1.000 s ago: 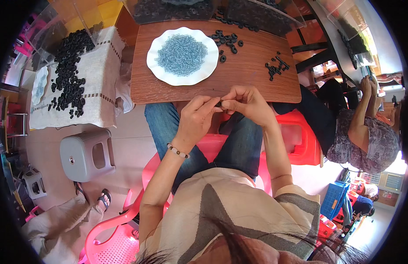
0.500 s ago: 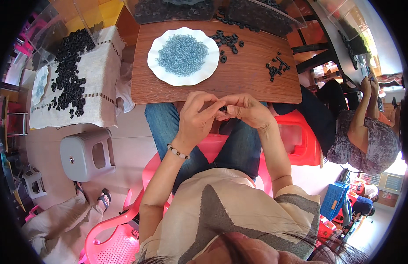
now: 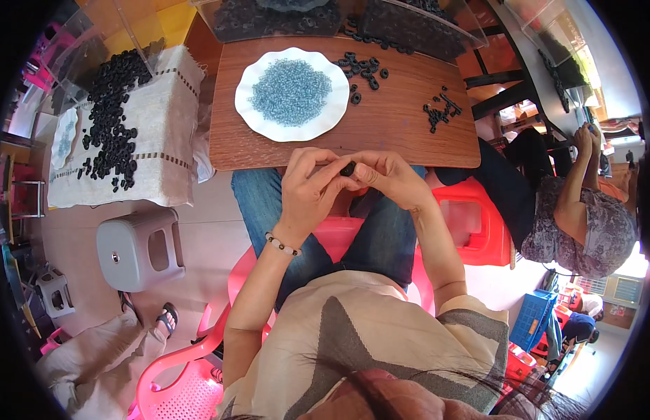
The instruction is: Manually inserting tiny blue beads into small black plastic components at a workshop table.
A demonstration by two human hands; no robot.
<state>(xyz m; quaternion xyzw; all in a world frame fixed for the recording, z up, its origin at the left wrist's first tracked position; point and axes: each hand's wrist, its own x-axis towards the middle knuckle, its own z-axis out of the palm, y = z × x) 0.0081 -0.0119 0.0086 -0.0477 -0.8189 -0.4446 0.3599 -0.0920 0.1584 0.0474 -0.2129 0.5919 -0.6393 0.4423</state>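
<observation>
My left hand (image 3: 312,183) and my right hand (image 3: 391,180) meet just off the near edge of the wooden table (image 3: 402,140), above my lap. Between their fingertips is a small black ring-like part (image 3: 348,169), pinched from both sides; fingers cover much of it. Beyond the hands stands a white scalloped plate (image 3: 246,115) holding a heap of small pale-blue translucent pellets (image 3: 291,91). Loose black rings (image 3: 367,70) lie to the plate's right. Farther right is a small cluster of thin black pieces (image 3: 443,110).
Clear bins of black parts (image 3: 416,35) line the table's far edge. At left, a cloth-covered table (image 3: 157,133) bears a pile of black rings (image 3: 111,105). A grey stool (image 3: 125,255) and a red stool (image 3: 475,224) flank me. Another person (image 3: 577,217) sits at right.
The black part has turned and shows more plainly between my fingertips. My hands stay together in nearly the same place; the view has shifted slightly.
</observation>
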